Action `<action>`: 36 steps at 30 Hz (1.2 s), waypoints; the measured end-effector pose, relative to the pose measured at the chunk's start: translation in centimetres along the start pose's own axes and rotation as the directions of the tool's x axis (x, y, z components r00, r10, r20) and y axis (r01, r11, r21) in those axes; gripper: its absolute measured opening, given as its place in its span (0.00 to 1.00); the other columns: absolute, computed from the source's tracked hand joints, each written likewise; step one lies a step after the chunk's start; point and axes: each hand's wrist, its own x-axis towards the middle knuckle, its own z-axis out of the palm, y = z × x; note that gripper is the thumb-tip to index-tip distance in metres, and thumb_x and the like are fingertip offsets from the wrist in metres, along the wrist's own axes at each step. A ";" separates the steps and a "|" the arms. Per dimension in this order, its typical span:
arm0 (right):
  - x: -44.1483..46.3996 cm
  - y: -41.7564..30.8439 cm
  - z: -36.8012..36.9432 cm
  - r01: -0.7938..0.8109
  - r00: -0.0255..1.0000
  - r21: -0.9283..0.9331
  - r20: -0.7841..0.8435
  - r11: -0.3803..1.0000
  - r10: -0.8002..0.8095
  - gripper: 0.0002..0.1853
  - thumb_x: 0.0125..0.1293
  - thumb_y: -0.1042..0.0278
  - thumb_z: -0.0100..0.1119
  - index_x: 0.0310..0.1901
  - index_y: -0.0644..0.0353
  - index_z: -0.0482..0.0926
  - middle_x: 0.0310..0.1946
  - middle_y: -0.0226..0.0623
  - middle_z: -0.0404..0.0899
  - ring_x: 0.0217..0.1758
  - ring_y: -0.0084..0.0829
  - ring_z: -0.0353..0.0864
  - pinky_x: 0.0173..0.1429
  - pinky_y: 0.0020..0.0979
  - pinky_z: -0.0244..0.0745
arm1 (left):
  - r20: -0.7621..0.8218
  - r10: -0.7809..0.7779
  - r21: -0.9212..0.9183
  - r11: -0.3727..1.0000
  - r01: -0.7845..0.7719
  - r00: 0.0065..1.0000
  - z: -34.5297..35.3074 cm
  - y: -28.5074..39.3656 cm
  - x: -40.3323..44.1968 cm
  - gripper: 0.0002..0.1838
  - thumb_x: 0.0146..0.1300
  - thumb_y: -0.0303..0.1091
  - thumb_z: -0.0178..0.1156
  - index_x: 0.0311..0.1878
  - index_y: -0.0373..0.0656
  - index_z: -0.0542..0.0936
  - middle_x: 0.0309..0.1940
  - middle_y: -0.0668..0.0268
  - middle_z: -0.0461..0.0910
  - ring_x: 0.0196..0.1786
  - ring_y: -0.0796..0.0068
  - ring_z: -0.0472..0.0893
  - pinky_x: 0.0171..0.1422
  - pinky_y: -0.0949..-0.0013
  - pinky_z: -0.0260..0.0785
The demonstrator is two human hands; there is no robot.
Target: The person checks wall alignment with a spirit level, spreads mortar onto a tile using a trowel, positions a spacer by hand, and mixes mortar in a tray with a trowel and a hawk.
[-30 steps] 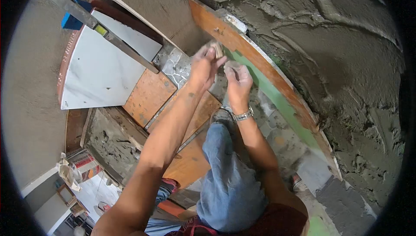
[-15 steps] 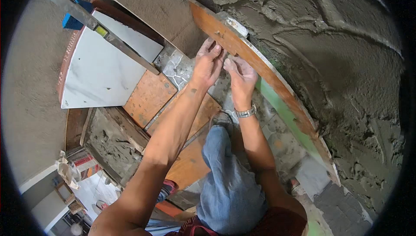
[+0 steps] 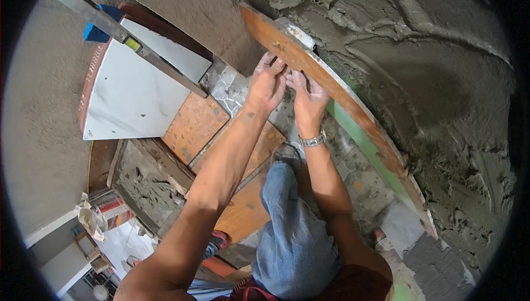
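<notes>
A long curved orange-brown board (image 3: 331,83) with a pale, rough edge stands along the wet mortar (image 3: 441,88). My left hand (image 3: 267,84) is close against its near face, thumb and fingers drawn together. Beside it, my right hand (image 3: 310,98), with a metal-band watch (image 3: 313,138) on the wrist, also has its fingertips pinched at the board. Anything between the fingers is too small or hidden to make out. Below the board runs a green surface (image 3: 361,143). Whether my fingertips touch the board is hard to tell.
To the left, a spirit level (image 3: 132,42) lies across white marbled tiles (image 3: 135,91). Orange tiles (image 3: 196,119) cover steps beneath my arms. A trough of mortar (image 3: 141,182) and a bucket (image 3: 113,208) are at lower left. My jeans-clad knee (image 3: 292,229) is below my hands.
The view has shifted slightly, moving the tiles and level a little to the right in frame. My right fingers have moved a little closer to my left; both hands remain at the board.
</notes>
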 end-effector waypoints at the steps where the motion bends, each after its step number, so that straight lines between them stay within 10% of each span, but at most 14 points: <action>1: 0.0 0.2 -0.1 0.014 1.000 0.000 -0.005 1.000 -0.014 0.12 0.69 0.72 0.59 0.49 0.70 0.79 0.43 0.38 0.83 0.41 0.25 0.82 0.46 0.27 0.80 | 0.002 -0.007 -0.028 1.000 0.007 1.000 0.1 0.0 -0.1 0.19 0.67 0.18 0.51 0.61 0.35 0.70 0.57 0.57 0.76 0.60 0.62 0.75 0.69 0.59 0.66; 18: 0.1 0.9 0.0 0.190 0.982 -0.330 0.068 0.925 -0.177 0.10 0.72 0.76 0.51 0.48 0.73 0.76 0.41 0.43 0.83 0.41 0.30 0.84 0.49 0.30 0.81 | 0.037 0.000 0.024 1.000 -0.001 0.999 1.4 1.4 -0.5 0.23 0.62 0.17 0.52 0.62 0.37 0.68 0.56 0.57 0.76 0.59 0.61 0.76 0.63 0.62 0.70; 21: 0.2 1.3 0.5 0.203 0.979 -0.349 0.043 0.915 -0.201 0.11 0.72 0.74 0.51 0.48 0.73 0.77 0.40 0.42 0.84 0.42 0.29 0.84 0.48 0.30 0.79 | -0.242 0.049 0.299 0.954 0.027 0.969 2.9 3.0 -2.0 0.24 0.58 0.16 0.52 0.60 0.37 0.69 0.54 0.57 0.76 0.56 0.63 0.77 0.59 0.65 0.71; 24: 0.3 1.3 0.9 0.121 0.992 -0.268 0.014 0.956 -0.122 0.11 0.71 0.72 0.53 0.48 0.72 0.78 0.39 0.42 0.85 0.42 0.29 0.84 0.45 0.29 0.78 | -0.053 0.557 0.865 0.440 -0.241 0.829 3.0 4.5 -3.9 0.23 0.57 0.16 0.53 0.59 0.37 0.71 0.55 0.57 0.75 0.56 0.63 0.77 0.60 0.63 0.70; 30: 0.2 1.2 2.0 -0.010 0.999 0.093 0.048 0.996 0.006 0.12 0.73 0.76 0.48 0.53 0.73 0.75 0.49 0.44 0.80 0.47 0.32 0.83 0.50 0.31 0.82 | 0.707 0.254 0.701 -0.374 -0.607 0.660 10.9 10.2 -3.6 0.22 0.50 0.19 0.57 0.52 0.40 0.78 0.53 0.54 0.75 0.56 0.54 0.77 0.60 0.61 0.70; 36: 0.5 1.5 2.4 -0.020 1.000 0.194 0.004 0.981 0.019 0.13 0.73 0.79 0.45 0.55 0.73 0.73 0.51 0.45 0.79 0.52 0.34 0.82 0.54 0.33 0.82 | 0.710 0.062 0.657 -0.419 -0.627 0.702 10.7 11.3 -2.1 0.23 0.49 0.21 0.62 0.52 0.38 0.74 0.51 0.54 0.75 0.54 0.49 0.76 0.58 0.58 0.71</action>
